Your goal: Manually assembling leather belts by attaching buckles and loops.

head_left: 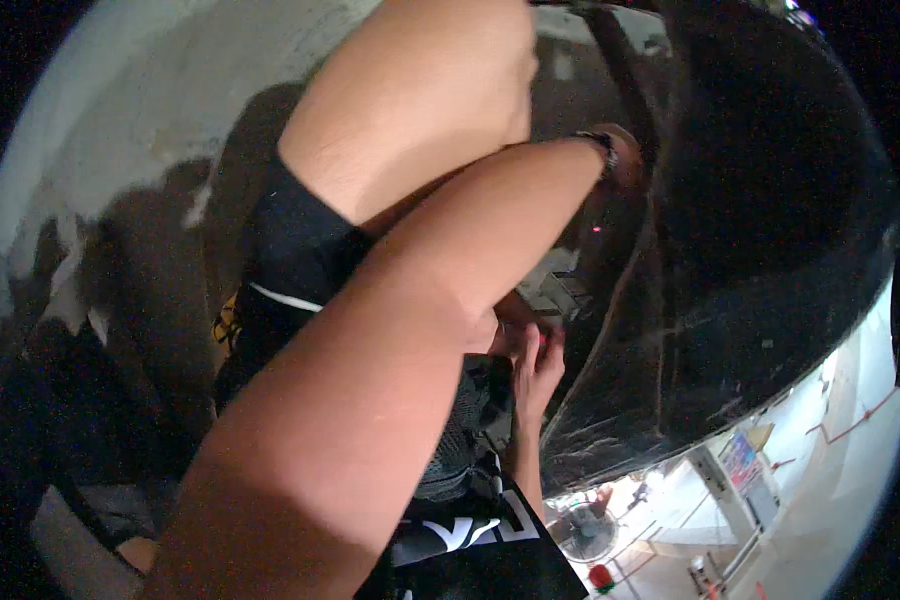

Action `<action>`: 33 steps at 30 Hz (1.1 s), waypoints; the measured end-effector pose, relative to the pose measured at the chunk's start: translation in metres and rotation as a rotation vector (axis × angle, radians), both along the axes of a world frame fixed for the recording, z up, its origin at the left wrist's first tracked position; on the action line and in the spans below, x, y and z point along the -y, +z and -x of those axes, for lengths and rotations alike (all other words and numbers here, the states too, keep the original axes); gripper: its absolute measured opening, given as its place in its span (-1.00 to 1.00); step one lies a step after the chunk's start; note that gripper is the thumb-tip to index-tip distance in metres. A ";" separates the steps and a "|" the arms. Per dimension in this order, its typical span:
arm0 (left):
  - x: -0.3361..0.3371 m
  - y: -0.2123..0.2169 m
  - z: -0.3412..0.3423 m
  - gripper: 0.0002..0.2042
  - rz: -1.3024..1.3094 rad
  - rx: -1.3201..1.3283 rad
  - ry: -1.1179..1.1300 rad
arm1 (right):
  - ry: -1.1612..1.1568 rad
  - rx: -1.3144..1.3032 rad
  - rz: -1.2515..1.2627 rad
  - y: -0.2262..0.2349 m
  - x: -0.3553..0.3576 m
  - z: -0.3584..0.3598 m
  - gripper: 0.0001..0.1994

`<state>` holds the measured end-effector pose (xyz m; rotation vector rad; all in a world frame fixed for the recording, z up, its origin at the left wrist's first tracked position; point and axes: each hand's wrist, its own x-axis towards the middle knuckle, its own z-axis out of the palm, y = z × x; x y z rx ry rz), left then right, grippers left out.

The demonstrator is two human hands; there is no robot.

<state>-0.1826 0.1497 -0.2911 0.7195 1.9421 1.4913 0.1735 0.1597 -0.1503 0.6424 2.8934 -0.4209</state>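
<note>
My left arm reaches from the lower left toward the upper right. My left hand point(625, 165), with a dark band at its wrist, is at the edge of a large dark panel point(770, 220); its fingers are in shadow and cannot be made out. Lower down, beside the same panel, my right hand point(540, 375) is raised with its fingers bent together. A small spot of red shows between them, but what they hold is hidden. Just left of those fingers is a shadowed patch of skin, which I cannot place.
A bare bent limb point(420, 100) with a black garment edge point(310, 225) crosses the top; whose it is, I cannot tell. A grey wall point(100, 120) with shadows stands left. At lower right a fan point(582, 532) and a bright room show past the panel's edge.
</note>
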 end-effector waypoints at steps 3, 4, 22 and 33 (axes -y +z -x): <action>0.102 0.017 -0.011 -0.79 0.089 0.187 -0.435 | -0.281 0.075 0.034 0.036 0.043 -0.037 -0.68; 0.124 -0.008 -0.013 -0.86 0.044 0.406 -0.571 | -0.240 0.082 0.028 0.032 0.046 -0.061 -0.70; 0.193 0.051 -0.037 -0.83 -0.045 0.260 -0.774 | -0.854 0.047 0.968 -0.060 0.129 -0.322 -0.79; 0.126 0.146 -0.165 -0.50 -0.029 0.710 -1.120 | -0.371 0.294 0.617 0.024 0.061 -0.283 -0.72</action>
